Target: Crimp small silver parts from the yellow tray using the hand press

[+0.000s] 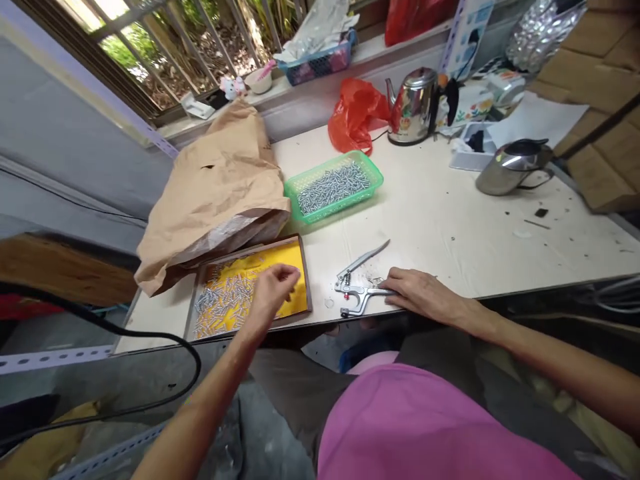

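Observation:
My left hand [273, 288] hovers over a shallow brown tray with a yellow bottom [299, 257] that holds several small metal pins. Its fingers are curled into a pinch; what they hold is too small to make out. My right hand [420, 293] lies on the white table [450, 220] with its fingers closed on the lower handle of a metal plier-like press tool [357, 283], whose upper handle points up and to the right.
A green basket [373, 175] full of metal pins stands behind the tool. A brown paper bag [220, 180] lies behind the tray. Two steel kettles [413, 107] [515, 167], a red plastic bag [357, 113] and cardboard [600, 80] crowd the back right.

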`<state>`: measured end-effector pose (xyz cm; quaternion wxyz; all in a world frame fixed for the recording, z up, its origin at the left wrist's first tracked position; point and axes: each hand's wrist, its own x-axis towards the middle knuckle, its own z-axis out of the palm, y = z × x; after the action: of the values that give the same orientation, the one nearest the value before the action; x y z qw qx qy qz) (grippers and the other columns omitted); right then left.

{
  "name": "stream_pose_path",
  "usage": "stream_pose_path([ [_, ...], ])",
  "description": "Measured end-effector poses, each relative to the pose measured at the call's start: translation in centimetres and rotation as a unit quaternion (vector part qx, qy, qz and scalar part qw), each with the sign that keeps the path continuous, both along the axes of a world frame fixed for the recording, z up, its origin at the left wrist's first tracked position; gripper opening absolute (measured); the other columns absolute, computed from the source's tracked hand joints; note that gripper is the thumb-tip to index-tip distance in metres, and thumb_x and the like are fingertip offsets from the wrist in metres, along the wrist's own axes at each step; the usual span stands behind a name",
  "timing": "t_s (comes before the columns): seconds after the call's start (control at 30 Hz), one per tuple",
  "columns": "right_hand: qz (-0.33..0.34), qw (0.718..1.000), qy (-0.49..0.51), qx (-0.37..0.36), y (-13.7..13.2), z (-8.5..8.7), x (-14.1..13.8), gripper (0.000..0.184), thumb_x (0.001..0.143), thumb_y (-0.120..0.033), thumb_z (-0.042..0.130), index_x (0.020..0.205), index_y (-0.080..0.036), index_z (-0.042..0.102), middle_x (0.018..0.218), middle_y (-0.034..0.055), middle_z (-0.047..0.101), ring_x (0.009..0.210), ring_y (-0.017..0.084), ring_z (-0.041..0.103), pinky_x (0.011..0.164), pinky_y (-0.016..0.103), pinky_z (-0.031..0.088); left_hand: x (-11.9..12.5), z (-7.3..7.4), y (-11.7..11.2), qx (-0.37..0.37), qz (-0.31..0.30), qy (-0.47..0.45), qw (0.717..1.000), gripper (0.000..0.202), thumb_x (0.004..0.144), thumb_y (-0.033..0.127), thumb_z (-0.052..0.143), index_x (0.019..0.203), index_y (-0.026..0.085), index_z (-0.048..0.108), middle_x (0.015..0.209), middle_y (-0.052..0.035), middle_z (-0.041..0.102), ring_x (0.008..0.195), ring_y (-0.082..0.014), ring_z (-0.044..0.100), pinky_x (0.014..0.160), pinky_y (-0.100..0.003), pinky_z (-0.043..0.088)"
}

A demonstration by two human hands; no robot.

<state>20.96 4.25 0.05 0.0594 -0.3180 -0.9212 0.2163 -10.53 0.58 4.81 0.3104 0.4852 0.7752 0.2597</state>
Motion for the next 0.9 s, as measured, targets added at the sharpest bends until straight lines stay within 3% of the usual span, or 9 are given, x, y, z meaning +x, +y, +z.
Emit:
stream_pose_path([
  [0.1,-0.009,1.0,-0.018,0.019,0.0,-0.2,0.0,0.019,0.094,-0.022,0.046,0.093,-0.017,0.064,0.09,0.0076,0.059,0.076,0.016,0.056,0.065,0.027,0.037,5.4,-0.4,-1.7,-0.082,-0.014,-0.176,0.981,0.02,0.071,0.031,0.064,0.079,0.013,0.063,0.046,0.0051,0.05,0.035,-0.0055,0.04,0.036,-0.017,0.029],
  [0.2,-0.019,0.999,-0.02,0.045,0.6,-0.6,-0.3,0.016,0.093,-0.022,0.048,0.089,-0.016,0.063,0.088,0.0074,0.059,0.075,0.016,0.055,0.065,0.027,0.034,8.0,-1.8,-2.2,-0.141,0.003,-0.244,0.959,0.019,0.07,0.031,0.067,0.073,0.013,0.061,0.041,0.0071,0.045,0.032,-0.0033,0.032,0.034,-0.016,0.023],
  [0.33,-0.015,0.998,-0.019,0.059,1.2,-1.1,-0.1,0.011,0.09,-0.022,0.053,0.088,-0.017,0.062,0.088,0.0072,0.058,0.075,0.016,0.054,0.064,0.028,0.033,8.3,-3.2,-2.1,-0.159,0.011,-0.273,0.949,0.021,0.069,0.032,0.068,0.066,0.013,0.059,0.04,0.0073,0.044,0.031,-0.0017,0.029,0.033,-0.016,0.019],
  [0.5,-0.019,0.997,-0.014,0.074,1.0,-1.4,0.0,0.01,0.09,-0.02,0.053,0.089,-0.016,0.062,0.089,0.0071,0.058,0.075,0.016,0.053,0.063,0.029,0.033,8.5,-4.0,-2.2,-0.17,0.046,-0.262,0.949,0.024,0.065,0.033,0.072,0.069,0.013,0.059,0.044,0.0066,0.049,0.032,-0.0027,0.034,0.032,-0.017,0.022],
  [0.7,-0.035,0.997,-0.032,0.062,0.8,-0.7,-0.2,0.016,0.093,-0.018,0.046,0.088,-0.015,0.061,0.09,0.0075,0.059,0.074,0.015,0.053,0.062,0.028,0.031,8.7,-3.9,-1.9,-0.193,0.043,-0.243,0.949,0.025,0.066,0.033,0.073,0.063,0.014,0.057,0.042,0.0074,0.047,0.03,-0.0027,0.036,0.032,-0.016,0.024],
  [0.9,-0.031,0.997,-0.034,0.059,0.8,-0.5,-0.3,0.015,0.092,-0.022,0.048,0.089,-0.016,0.061,0.09,0.0082,0.059,0.073,0.016,0.053,0.062,0.029,0.031,8.5,-3.4,-1.0,-0.28,-0.002,-0.206,0.938,0.029,0.072,0.03,0.069,0.053,0.015,0.052,0.034,0.0057,0.045,0.028,-0.0034,0.037,0.033,-0.015,0.024],
])
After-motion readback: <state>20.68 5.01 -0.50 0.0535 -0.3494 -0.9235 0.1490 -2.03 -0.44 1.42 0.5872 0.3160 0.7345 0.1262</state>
